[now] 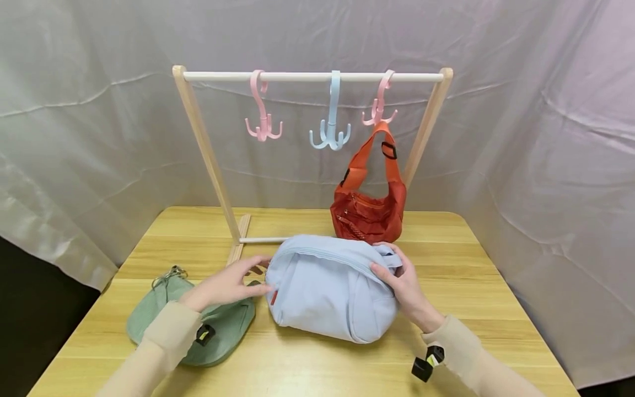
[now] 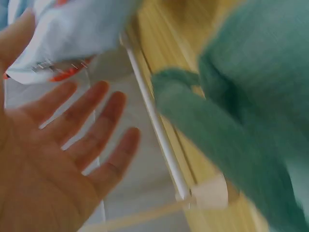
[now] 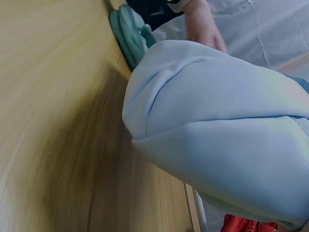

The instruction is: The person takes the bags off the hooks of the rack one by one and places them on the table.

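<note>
A light blue bag (image 1: 322,292) with a zipper and a small red tag is held over the middle of the table. My right hand (image 1: 404,281) grips its right end, thumb on the front and fingers behind at the strap. Fingers spread, my left hand (image 1: 225,284) is beside the bag's left end; the left wrist view shows its palm (image 2: 43,164) with nothing in it. Under the left forearm lies a green bag (image 1: 218,336), partly covered by that arm. A red bag (image 1: 369,212) hangs by its orange strap from the right pink hook (image 1: 379,105).
Behind the bags stands a wooden rack with a white rail (image 1: 218,77). A blue hook (image 1: 331,121) and another pink hook (image 1: 263,118) hang from it. The rack's low bar (image 2: 154,116) runs near the tabletop (image 1: 446,331). Grey curtains (image 1: 560,165) surround the table.
</note>
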The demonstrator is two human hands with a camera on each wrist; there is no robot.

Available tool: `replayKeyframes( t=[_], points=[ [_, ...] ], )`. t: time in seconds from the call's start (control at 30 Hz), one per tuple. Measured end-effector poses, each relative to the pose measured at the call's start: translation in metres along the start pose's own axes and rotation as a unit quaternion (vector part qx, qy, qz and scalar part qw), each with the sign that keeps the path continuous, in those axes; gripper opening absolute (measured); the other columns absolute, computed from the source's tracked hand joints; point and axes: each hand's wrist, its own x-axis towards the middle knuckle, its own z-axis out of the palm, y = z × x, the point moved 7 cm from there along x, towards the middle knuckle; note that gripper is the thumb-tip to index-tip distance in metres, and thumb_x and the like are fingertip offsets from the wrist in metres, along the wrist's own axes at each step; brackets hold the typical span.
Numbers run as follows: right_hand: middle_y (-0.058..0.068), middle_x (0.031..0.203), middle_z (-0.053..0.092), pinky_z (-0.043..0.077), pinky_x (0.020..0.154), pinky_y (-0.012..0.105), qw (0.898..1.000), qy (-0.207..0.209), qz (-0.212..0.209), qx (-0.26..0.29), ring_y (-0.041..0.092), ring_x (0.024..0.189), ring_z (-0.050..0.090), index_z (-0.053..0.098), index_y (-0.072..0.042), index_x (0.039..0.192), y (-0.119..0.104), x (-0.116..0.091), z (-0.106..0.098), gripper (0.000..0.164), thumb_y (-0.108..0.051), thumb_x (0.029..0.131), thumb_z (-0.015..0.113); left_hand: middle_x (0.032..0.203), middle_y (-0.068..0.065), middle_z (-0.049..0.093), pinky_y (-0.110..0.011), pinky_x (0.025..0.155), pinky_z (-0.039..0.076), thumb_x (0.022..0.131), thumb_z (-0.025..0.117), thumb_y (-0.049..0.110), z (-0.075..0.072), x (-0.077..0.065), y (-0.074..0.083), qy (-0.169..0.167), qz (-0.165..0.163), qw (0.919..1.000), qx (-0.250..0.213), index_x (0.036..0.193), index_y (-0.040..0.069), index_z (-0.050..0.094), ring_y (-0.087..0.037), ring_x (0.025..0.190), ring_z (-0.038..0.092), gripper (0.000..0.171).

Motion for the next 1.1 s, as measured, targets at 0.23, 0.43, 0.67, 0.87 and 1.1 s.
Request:
replayKeyframes(
  t=[0.23, 0.43, 0.67, 0.87, 1.1],
  points=[
    [-0.014, 0.117, 0.064, 0.047, 0.095, 0.017, 0.998, -0.03, 0.058, 0.018, 0.002, 0.108, 0.058, 0.059, -0.024, 0.126, 0.006, 0.0, -0.001, 0.033, -0.006, 0.098, 0.057, 0.141, -0.02, 0.058, -0.063, 0.108, 0.041, 0.077, 0.087, 0.025, 0.001, -0.02, -0.014, -0.076, 0.001, 0.9912, 0.108, 0.134, 0.008, 0.061, -0.047, 0.133, 0.05, 0.065],
    [-0.014, 0.113, 0.065, 0.051, 0.093, 0.019, 0.982, -0.09, 0.139, 0.089, 0.001, 0.104, 0.062, 0.057, -0.027, 0.124, 0.017, -0.005, 0.007, 0.025, -0.015, 0.103, 0.052, 0.132, -0.014, 0.062, -0.057, 0.101, 0.05, 0.072, 0.088, 0.01, 0.008, -0.025, -0.025, -0.089, -0.008, 0.9866, 0.136, 0.126, 0.011, 0.066, -0.039, 0.12, 0.06, 0.059],
    [-0.012, 0.109, 0.07, 0.053, 0.092, 0.022, 0.954, -0.12, 0.243, 0.129, 0.003, 0.102, 0.065, 0.059, -0.025, 0.117, 0.041, -0.012, 0.02, 0.015, -0.024, 0.104, 0.052, 0.132, -0.014, 0.062, -0.056, 0.101, 0.05, 0.073, 0.089, 0.011, 0.01, -0.026, -0.035, -0.079, -0.034, 0.9852, 0.148, 0.127, 0.01, 0.065, -0.038, 0.121, 0.06, 0.059],
    [-0.011, 0.106, 0.071, 0.054, 0.09, 0.022, 0.946, -0.066, 0.301, 0.103, 0.004, 0.099, 0.066, 0.058, -0.018, 0.123, 0.063, -0.015, 0.02, 0.024, -0.03, 0.102, 0.059, 0.141, -0.019, 0.057, -0.058, 0.105, 0.047, 0.079, 0.086, 0.014, 0.01, -0.027, -0.043, -0.065, -0.069, 0.9819, 0.164, 0.134, 0.011, 0.061, -0.042, 0.129, 0.055, 0.06],
    [0.008, 0.128, 0.058, 0.041, 0.097, 0.026, 0.955, 0.01, 0.288, -0.074, 0.016, 0.115, 0.055, 0.047, -0.005, 0.135, 0.076, -0.009, 0.007, 0.053, -0.041, 0.099, 0.061, 0.143, -0.02, 0.057, -0.059, 0.106, 0.045, 0.082, 0.083, 0.014, 0.01, -0.026, -0.046, -0.059, -0.077, 0.9803, 0.173, 0.137, 0.009, 0.058, -0.044, 0.132, 0.053, 0.061]
  ],
)
